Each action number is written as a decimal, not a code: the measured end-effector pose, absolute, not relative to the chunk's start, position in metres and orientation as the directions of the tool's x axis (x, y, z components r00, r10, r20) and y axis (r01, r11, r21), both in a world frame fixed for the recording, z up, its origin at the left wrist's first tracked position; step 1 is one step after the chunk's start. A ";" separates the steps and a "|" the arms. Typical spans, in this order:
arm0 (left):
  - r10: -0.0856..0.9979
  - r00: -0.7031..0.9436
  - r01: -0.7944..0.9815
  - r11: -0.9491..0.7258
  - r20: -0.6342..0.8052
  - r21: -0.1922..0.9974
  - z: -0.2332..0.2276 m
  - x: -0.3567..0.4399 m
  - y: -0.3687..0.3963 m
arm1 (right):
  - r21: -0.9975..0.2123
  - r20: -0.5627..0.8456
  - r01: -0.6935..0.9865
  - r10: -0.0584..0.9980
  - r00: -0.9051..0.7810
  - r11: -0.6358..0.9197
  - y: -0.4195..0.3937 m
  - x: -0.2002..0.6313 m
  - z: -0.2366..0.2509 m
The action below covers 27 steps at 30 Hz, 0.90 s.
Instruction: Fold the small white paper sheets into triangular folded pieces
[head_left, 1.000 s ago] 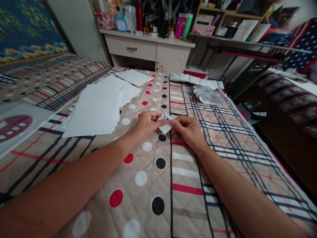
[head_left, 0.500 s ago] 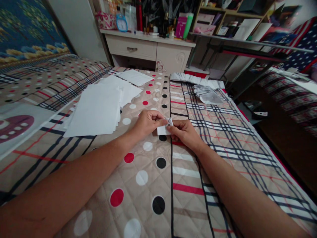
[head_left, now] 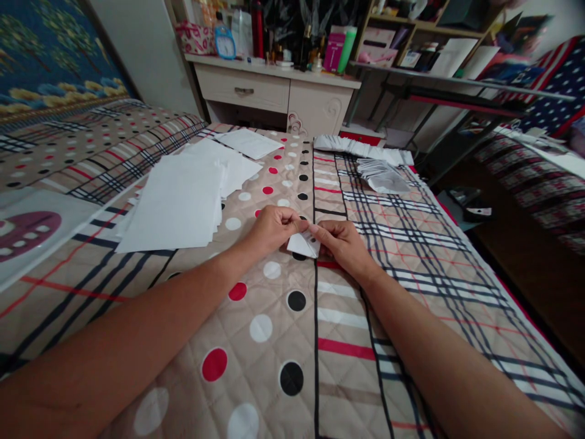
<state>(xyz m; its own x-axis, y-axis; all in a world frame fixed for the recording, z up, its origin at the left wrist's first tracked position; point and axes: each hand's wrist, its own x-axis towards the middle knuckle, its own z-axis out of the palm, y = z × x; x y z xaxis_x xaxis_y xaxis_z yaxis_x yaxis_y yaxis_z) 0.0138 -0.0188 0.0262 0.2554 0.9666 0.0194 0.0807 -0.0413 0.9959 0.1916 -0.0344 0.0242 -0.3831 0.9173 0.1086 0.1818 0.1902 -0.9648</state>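
Note:
A small folded white paper piece point(head_left: 303, 245) sits between my two hands, low over the quilted bedspread point(head_left: 292, 329). My left hand point(head_left: 273, 228) pinches its upper left edge with thumb and fingers. From the right, my right hand point(head_left: 344, 244) grips the paper's top corner with its fingertips. The paper shows a triangular folded shape pointing down toward the quilt. Both forearms reach in from the bottom of the view.
A loose stack of white paper sheets point(head_left: 183, 195) lies to the left on the bed. Rows of folded paper pieces point(head_left: 381, 174) lie at the far right of the quilt. A dresser point(head_left: 274, 91) and cluttered shelves point(head_left: 434, 55) stand beyond the bed. The bed's right edge drops to the floor.
Both hands have lowered the paper piece toward the quilt and folded it tighter; a second ago it was held higher and more spread out.

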 end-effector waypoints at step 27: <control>0.902 0.246 0.216 -0.408 0.355 0.887 0.015 0.011 -0.012 | -0.912 0.298 0.210 0.921 -0.251 0.352 -0.031 0.192 0.016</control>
